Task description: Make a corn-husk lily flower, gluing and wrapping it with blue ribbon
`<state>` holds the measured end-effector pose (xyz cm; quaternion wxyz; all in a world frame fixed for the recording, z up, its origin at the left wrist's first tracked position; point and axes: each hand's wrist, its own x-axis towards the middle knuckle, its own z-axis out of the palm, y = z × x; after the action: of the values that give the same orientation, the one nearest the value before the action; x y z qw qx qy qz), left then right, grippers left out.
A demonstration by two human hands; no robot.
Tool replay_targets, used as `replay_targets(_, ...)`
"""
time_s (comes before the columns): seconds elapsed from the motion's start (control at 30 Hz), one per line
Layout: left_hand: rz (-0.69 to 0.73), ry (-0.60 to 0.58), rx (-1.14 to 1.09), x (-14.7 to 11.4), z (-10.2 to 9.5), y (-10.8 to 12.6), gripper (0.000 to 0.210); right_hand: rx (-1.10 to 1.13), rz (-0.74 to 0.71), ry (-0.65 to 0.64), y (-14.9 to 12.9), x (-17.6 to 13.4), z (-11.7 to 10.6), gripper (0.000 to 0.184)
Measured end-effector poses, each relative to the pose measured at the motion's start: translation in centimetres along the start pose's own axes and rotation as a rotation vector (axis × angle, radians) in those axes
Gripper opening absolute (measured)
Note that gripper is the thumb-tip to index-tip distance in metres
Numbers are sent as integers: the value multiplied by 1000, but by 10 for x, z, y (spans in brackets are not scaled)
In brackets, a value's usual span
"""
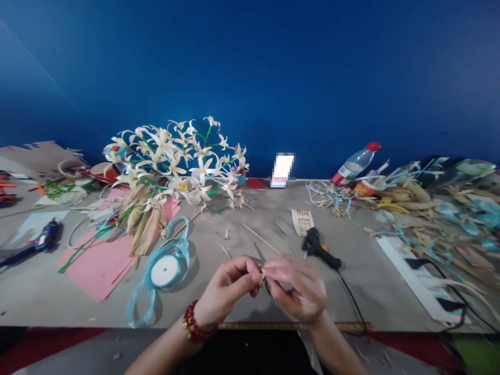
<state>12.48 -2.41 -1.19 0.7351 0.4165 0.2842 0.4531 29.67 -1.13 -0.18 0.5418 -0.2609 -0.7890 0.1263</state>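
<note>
Over the front middle of the table, my left hand [234, 278] and my right hand [299, 286] meet with their fingertips pinched together. Between them shows a small pale strip [263, 279], mostly covered by the fingers, so its exact kind is unclear. A beaded red bracelet [192, 322] circles my left wrist. Just beyond the fingers lie a thin wooden stick [261, 238] and a pair of metal tweezers [283, 234]. A black glue gun [322, 250] rests right of my right hand, and a roll of blue ribbon [164, 271] lies to the left.
White artificial flowers [177, 156] on green stems stand at the back left, behind pink paper sheets [97, 271]. A blue glue gun [42, 239] lies far left. Rightward are a tilted plastic bottle [353, 165], a power strip [414, 281] with cables, and heaped husk scraps [464, 208].
</note>
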Motion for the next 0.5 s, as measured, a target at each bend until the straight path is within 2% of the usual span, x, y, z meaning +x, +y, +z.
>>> replay_targets(0.1,14,17,-20,-2,0,-4,21,-48,55,64,6,-6,4,24)
replay_targets(0.27,60,26,37,-9,0,-6,22,-238,242,246,21,-18,0,18)
replay_targets(0.43,85,23,103,-10,2,-1,24,-94,16,38,5,-12,-3,30)
replay_targets(0.5,71,13,100,-9,2,-1,23,-76,-50,22,-1,-6,-2,31)
